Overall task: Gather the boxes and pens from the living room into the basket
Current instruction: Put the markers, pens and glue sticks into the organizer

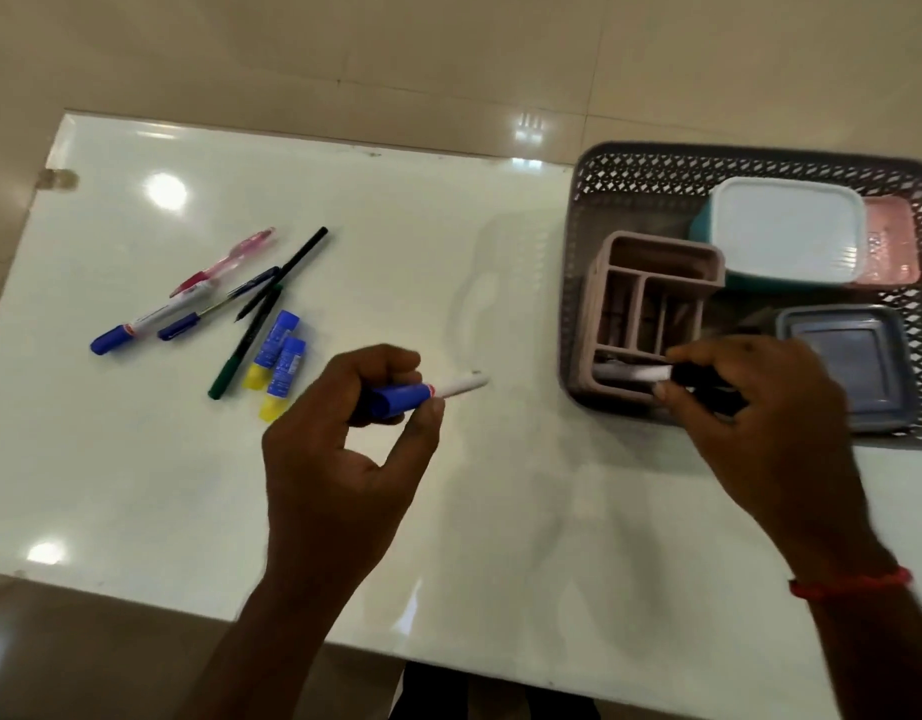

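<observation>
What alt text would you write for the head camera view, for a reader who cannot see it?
A person's left hand holds a blue-capped white marker above a white table, while the right hand holds a black-capped white marker at a pink plastic organiser inside a grey lattice basket. Loose pens and two blue-and-yellow glue sticks lie on the table.

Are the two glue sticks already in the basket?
No, both glue sticks lie on the white table beside the pens, well outside the basket.
</observation>
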